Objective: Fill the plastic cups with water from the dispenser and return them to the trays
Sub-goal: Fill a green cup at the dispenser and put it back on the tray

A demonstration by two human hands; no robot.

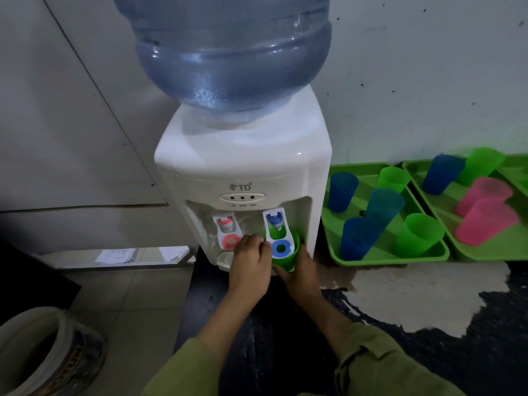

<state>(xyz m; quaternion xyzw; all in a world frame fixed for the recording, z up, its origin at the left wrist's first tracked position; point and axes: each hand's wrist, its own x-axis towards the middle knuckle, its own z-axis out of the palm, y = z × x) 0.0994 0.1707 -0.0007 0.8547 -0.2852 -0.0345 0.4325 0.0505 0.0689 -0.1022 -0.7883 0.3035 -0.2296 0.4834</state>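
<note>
A white water dispenser (243, 167) with a large blue bottle (231, 52) on top stands on a dark counter. My right hand (300, 270) grips a green plastic cup (287, 260) from below and holds it under the blue tap lever (278, 238). My left hand (250, 261) has its curled fingers on the left edge of that blue lever. The red tap lever (228, 232) to the left is untouched. Whether water is flowing is hidden by the lever.
Two green trays (380, 261) (485, 252) sit to the right against the wall, holding several blue, green and pink cups. The dark counter has worn pale patches (428, 292). A round bucket (43, 352) stands on the tiled floor at lower left.
</note>
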